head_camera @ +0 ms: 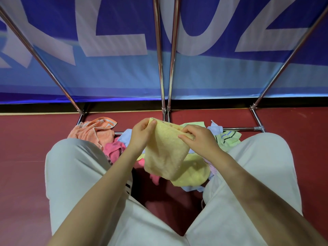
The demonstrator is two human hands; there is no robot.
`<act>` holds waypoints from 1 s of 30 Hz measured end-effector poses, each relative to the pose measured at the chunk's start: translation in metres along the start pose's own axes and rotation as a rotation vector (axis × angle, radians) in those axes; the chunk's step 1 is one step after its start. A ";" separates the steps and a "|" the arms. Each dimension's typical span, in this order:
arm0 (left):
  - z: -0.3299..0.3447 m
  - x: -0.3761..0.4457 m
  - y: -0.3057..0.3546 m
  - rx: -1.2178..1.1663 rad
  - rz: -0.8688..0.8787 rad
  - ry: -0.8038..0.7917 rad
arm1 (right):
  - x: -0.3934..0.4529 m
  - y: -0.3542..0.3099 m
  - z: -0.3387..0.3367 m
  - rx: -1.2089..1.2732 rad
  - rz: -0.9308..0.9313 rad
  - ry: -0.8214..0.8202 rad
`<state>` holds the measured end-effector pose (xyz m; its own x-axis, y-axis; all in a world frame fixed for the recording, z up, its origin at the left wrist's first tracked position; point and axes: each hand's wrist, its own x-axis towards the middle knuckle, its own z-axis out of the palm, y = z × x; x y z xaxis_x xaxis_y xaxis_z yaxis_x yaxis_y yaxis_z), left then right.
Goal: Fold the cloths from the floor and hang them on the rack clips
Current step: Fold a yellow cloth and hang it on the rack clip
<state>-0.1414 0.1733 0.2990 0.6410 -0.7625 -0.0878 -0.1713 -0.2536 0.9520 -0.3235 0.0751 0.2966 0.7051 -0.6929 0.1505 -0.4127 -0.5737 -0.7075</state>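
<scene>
Above floor pile, 2 hands (142,133) (198,139) pinching yellow cloth (166,155) top edge, hanging lengthwise downward

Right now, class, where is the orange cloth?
In the head view, the orange cloth lies on the floor, left of the left hand, beside the pink cloth.

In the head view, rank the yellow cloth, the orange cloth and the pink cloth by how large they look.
1. yellow cloth, held up nearer the camera, so its lead is unsure
2. orange cloth
3. pink cloth, partly hidden
</scene>
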 end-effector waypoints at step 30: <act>0.005 -0.001 0.011 -0.430 -0.050 0.124 | 0.029 0.004 -0.007 0.634 0.311 0.250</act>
<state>-0.1476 0.1685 0.3078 0.7300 -0.6717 -0.1258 0.1716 0.0019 0.9852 -0.3086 0.0495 0.3028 0.4270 -0.9040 -0.0222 -0.1072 -0.0262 -0.9939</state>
